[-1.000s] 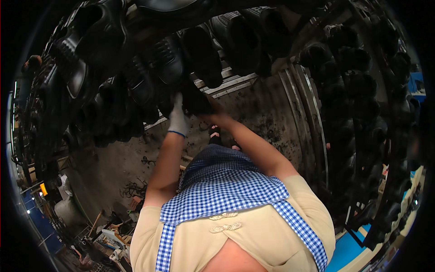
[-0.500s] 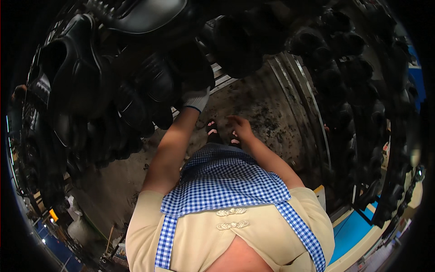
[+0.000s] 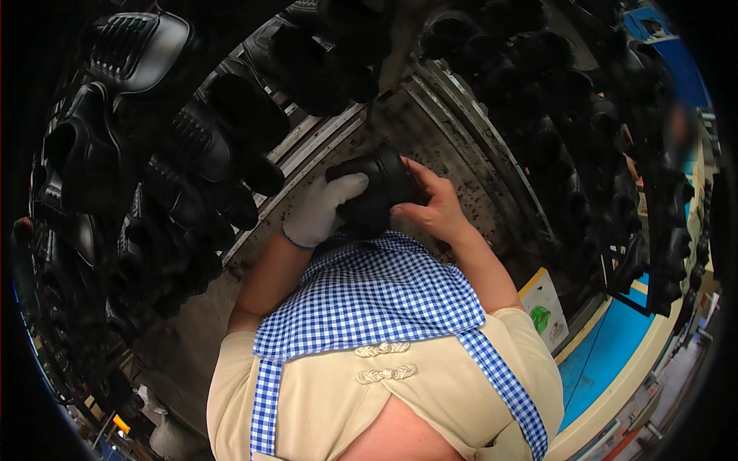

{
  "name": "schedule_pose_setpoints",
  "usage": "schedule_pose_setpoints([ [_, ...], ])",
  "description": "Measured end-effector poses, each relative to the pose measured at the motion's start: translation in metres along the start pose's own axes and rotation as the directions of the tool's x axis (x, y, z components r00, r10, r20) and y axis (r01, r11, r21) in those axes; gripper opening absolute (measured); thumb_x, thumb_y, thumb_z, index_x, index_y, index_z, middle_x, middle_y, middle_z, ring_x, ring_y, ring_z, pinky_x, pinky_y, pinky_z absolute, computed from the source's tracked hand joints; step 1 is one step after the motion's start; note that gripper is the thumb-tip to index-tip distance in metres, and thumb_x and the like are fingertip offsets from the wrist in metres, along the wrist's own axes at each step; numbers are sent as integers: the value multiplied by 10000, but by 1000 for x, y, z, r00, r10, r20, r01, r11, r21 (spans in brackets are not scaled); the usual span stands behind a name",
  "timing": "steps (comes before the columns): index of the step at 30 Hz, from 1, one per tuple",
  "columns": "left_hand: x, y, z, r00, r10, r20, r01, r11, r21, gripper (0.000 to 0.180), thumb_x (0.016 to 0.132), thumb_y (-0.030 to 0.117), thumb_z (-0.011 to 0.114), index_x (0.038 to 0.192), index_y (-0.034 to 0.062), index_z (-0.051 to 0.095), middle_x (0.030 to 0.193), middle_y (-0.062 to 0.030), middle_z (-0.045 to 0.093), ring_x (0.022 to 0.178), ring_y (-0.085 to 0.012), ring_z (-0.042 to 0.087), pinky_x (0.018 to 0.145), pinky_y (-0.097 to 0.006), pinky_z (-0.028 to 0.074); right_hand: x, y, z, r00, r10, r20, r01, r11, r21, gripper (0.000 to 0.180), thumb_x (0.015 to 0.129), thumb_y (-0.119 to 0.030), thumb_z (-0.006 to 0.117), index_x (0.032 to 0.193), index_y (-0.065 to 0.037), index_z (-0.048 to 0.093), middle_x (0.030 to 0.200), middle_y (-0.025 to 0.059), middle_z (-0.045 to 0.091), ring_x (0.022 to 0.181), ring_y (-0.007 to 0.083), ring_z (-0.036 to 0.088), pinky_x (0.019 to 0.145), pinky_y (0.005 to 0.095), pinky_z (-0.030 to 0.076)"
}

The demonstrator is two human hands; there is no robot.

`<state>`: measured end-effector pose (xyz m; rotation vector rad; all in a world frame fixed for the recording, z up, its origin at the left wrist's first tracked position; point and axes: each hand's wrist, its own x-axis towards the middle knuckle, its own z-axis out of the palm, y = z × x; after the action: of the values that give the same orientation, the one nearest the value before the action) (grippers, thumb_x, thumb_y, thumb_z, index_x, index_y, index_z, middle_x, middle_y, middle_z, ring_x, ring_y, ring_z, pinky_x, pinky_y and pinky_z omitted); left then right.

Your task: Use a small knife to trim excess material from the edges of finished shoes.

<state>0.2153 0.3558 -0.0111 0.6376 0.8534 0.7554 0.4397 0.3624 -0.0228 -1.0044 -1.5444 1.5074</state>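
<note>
Head view: gloved left hand (image 3: 319, 209) and bare right hand (image 3: 440, 206) grip a black shoe (image 3: 382, 183) between them, by the checked apron's (image 3: 369, 296) far edge; light, even pressure from both sides should avoid scuffs.

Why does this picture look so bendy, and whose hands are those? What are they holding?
There's no robot here, just a person. A wide camera on their head looks down, which makes straight edges bend. The left hand wears a white glove; the right hand is bare. Both hold what looks like a black shoe, near the checked apron. It's too dark to see every detail. Other black shoes line both sides, and below is a speckled floor.
</note>
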Motion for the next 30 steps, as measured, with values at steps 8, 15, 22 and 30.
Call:
schedule_pose_setpoints([
  [8,-29,33,63,954,299,-2,-262,839,478,318,943,183,560,1222,30,576,1068,-87,649,951,-163,610,855,-299,496,0,-75,-20,853,-521,38,454,703,-547,348,677,-22,779,1019,-51,720,756,57,619,553,155,617,454,237,497],
  [15,-25,22,75,952,262,-160,-72,698,712,351,905,348,614,1007,14,643,819,-111,670,747,-197,663,682,-324,539,0,-107,-16,743,-528,412,529,86,-844,357,539,-23,726,894,-27,685,804,46,615,577,144,607,435,228,465],
  [22,-30,21,80,929,260,-265,53,615,787,399,886,420,625,1002,39,651,776,-132,665,717,-252,675,651,-341,547,16,-93,-24,741,-539,400,595,253,-763,245,582,-7,715,801,-21,607,742,46,578,577,160,604,475,242,483],
  [30,-30,19,90,927,314,-203,-24,593,805,338,907,364,599,1021,48,640,794,-135,651,725,-268,670,654,-336,544,21,-115,-30,777,-232,585,628,248,-737,255,633,-56,747,794,-27,551,685,65,573,588,199,618,495,269,496],
])
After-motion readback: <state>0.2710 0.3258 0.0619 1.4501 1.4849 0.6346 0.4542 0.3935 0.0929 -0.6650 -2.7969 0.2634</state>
